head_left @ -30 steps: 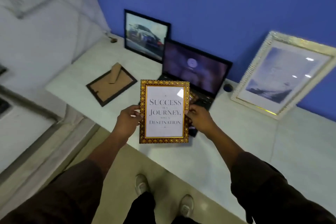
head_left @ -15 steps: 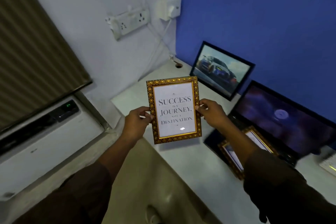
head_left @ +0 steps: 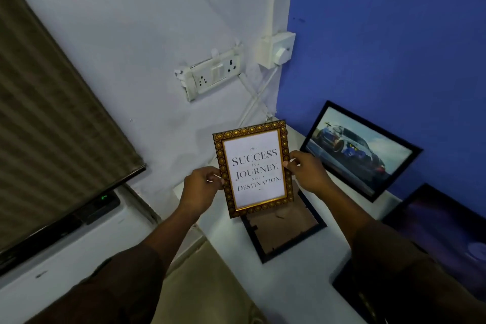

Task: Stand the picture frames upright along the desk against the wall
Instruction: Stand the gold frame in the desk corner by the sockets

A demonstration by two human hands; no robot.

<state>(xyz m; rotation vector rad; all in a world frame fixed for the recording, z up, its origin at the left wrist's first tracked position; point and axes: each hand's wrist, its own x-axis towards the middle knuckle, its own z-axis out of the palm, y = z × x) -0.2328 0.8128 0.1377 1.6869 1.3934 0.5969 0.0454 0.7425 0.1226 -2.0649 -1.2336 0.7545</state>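
You are looking into a corner where a white wall (head_left: pixel 136 34) meets a blue wall (head_left: pixel 394 34), with a white worktop (head_left: pixel 284 284) running along the blue one. On the white wall sit a socket strip (head_left: pixel 214 73) and a plug box (head_left: pixel 276 49), with cables dropping toward the corner. Your left hand (head_left: pixel 201 187) and right hand (head_left: pixel 306 172) each pinch a side edge of the gold frame (head_left: pixel 253 167), the one reading "Success is a journey, not a destination"; you hold it in the air above the worktop's corner end, its print facing you and its top tipped slightly left. Directly beneath it a dark frame (head_left: pixel 284 229) lies face down on the worktop, brown backing up. To the right, the car picture (head_left: pixel 360 148) in its black frame stands leaning against the blue wall. Further right, at the picture's edge, a laptop (head_left: pixel 444 231) shows its dim screen. At far left hangs a striped blind (head_left: pixel 52 113) above a white appliance (head_left: pixel 65 252) with a small green light.
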